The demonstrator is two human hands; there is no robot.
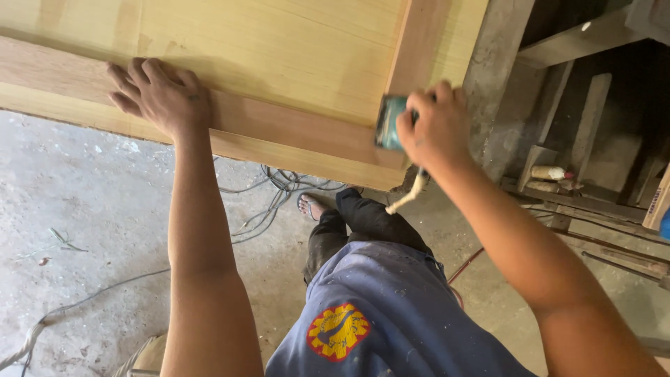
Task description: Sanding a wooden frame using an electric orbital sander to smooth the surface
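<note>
We are pressing our left hand (pixel 159 94) flat to steady the wooden door (pixel 279 63), our right hand's (pixel 436 126) grip closing around a green sanding pad (pixel 387 122) at its frame.

Pale yellow-and-tan door (pixel 279 63), teal-green block (pixel 388 122)

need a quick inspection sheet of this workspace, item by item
surface: pale wooden panel with darker reddish frame strips, raised above a grey concrete floor.
job's things: small teal block and a light stick-like handle, gripped against the frame.
clutter: wood offcuts and a small pale roll on the right.
grippers: left hand flat on the frame; right hand closed on the block.
cables: grey wires across the floor; red cord.
surroundings: dark timber racking.
</note>
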